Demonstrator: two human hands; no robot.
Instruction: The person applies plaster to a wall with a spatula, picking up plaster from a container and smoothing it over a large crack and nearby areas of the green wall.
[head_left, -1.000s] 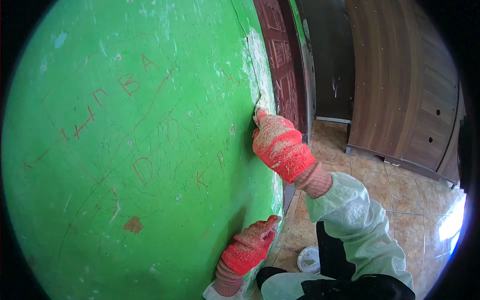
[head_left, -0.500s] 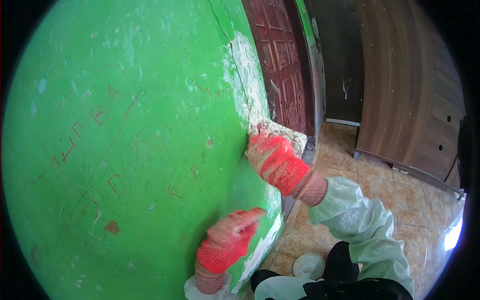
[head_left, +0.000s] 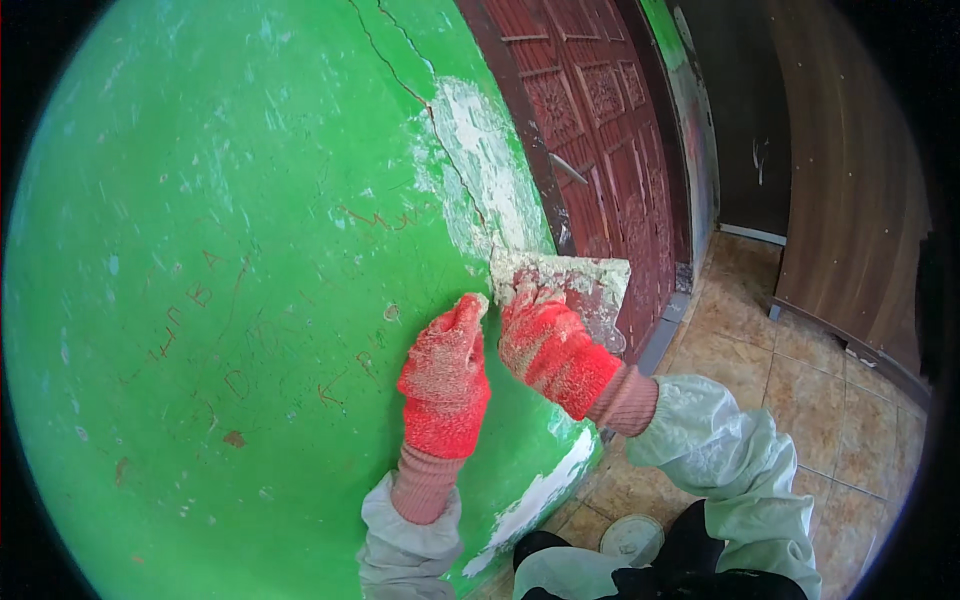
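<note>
My right hand, in a red coated glove smeared with dried plaster, grips a wide putty knife. Pale putty crusts the blade, and its left end is against the green wall by the door's edge; the handle is hidden by the glove. Just to its left, my left hand is held up close to the wall in the same kind of glove. Its fingers are drawn together, with a pale bit at the fingertips too small to name. Above both hands, a white putty patch borders a long crack.
A carved reddish-brown door with a metal handle stands right of the wall. A dark wooden cabinet is farther right over tan floor tiles. A round whitish container sits on the floor by my legs.
My left hand has risen up the wall to beside the right hand. The putty knife now shows more of its blade. The view has shifted, showing more of the door.
</note>
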